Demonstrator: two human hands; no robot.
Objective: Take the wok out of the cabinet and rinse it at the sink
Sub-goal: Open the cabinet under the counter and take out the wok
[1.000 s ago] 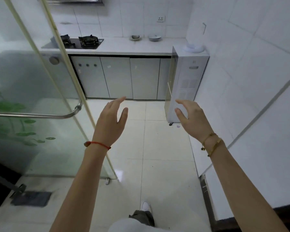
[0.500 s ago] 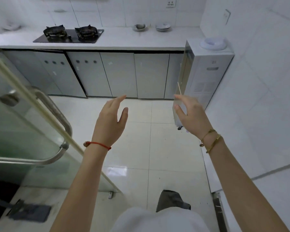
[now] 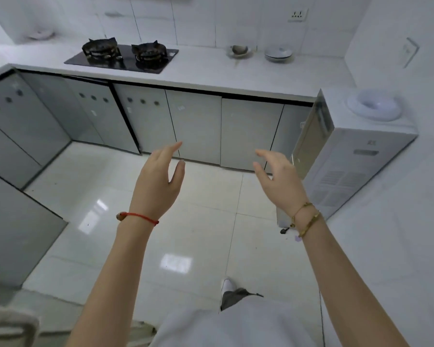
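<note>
No wok is showing; the cabinet doors (image 3: pixel 196 126) under the bench (image 3: pixel 211 73) are all sitting closed, well beyond the hands. The left hand (image 3: pixel 158 181) and right hand (image 3: pixel 281 181) are reaching forward in the air, apart, fingers spread, holding nothing. Two burners are sitting on the stove (image 3: pixel 123 56), two small dishes (image 3: pixel 258 52) on the bench, one water machine (image 3: pixel 348 156) at the right

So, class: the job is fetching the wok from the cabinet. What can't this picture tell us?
- Wok: unseen in the head view; every cabinet door is shut.
- Sink: outside the frame.
- Dishes on the countertop: too small and blurred to identify.
- Left hand, right hand: empty.
</note>
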